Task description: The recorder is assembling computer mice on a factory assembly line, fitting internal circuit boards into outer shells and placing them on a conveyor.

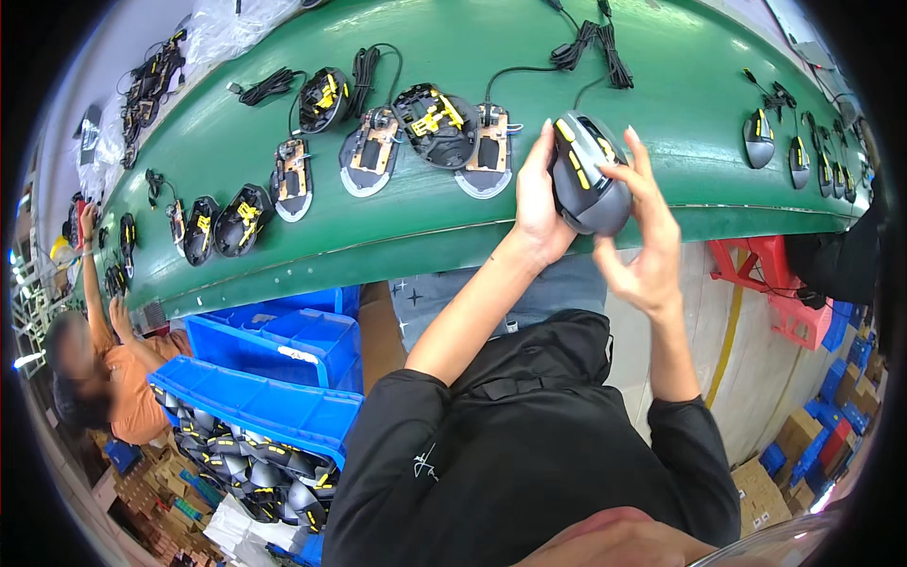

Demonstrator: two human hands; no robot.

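The left hand [544, 206] grips a corded computer mouse [595, 194] by its left side, above the near edge of the green worktop [685, 123]; the right hand [652, 236], loosely open, touches the mouse's top.

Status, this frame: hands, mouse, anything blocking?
Left hand holding cabled mouse; right hand loosely open over its right side. Open mouse base lies left, not blocking.

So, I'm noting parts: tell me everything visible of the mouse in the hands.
The mouse is grey and black, plastic-looking, with a lighter panel on top and yellow buttons towards its left. Its shell looks closed. Held top up, front pointing away, near the green surface, it trails a black cable from its front. The left hand cups its left side; a finger of the right hand seems to touch its top.
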